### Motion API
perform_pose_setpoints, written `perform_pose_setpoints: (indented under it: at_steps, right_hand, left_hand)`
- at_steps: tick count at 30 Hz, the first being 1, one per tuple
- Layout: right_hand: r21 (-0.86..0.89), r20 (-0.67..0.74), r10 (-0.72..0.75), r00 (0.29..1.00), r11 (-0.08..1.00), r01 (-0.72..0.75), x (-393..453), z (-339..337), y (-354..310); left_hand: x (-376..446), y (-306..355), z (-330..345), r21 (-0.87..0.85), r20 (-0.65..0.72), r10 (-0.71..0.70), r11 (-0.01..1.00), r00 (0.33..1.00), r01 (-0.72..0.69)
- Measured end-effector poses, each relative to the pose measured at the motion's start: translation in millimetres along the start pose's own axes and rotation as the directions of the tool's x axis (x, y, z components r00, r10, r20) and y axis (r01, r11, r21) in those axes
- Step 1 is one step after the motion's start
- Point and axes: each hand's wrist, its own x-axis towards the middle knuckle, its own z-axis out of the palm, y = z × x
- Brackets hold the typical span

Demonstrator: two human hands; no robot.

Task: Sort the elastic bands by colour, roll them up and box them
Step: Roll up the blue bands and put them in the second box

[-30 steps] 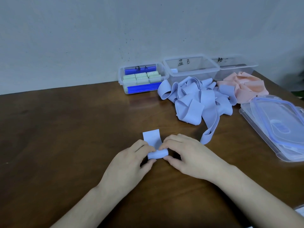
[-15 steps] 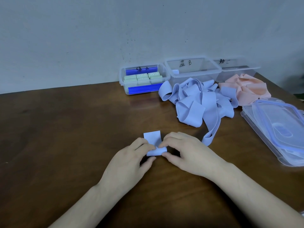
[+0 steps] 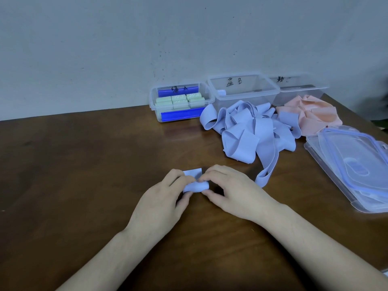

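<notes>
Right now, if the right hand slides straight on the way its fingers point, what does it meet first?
The right hand points left across the blue band roll, so it would probably meet the left hand first, whose fingers grip the same roll.

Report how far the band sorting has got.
Done: green rolls fill the leftmost box. In hand: left hand and right hand pinch a nearly rolled blue band. Left: the blue pile, the pink pile, and the lids lying off.
</notes>
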Motion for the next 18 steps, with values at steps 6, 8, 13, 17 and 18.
perform_pose_setpoints:
  at_steps: [6,8,13,17,18]
  right_hand:
    - [-0.05,-0.018,-0.002,1.0,0.999,0.001,3.0,2.6,1.4]
    - [-0.056,-0.036,-0.003,0.999,0.998,0.001,3.6,3.1,0.6]
    - [-0.078,-0.036,0.003,0.999,0.997,-0.006,10.0,2.8,3.2]
    - [-0.08,-0.024,0.024,0.999,0.996,-0.026,13.8,3.9,6.2]
    - [-0.081,-0.028,0.03,0.999,0.996,-0.032,13.3,4.0,6.1]
  left_hand:
    - [6.7,-8.3,3.6,-0.005,0.014,-0.041,0.999,0.999,0.041]
    - [9.5,-10.1,3.8,-0.015,0.024,-0.066,0.998,0.998,0.066]
    - [9.9,-8.7,3.5,0.003,0.014,-0.031,1.0,0.999,0.031]
    - [8.9,-7.1,4.5,0.06,-0.009,0.019,0.998,1.0,-0.019]
    - [9.7,-7.9,4.6,0.072,-0.015,0.021,0.997,1.0,-0.02]
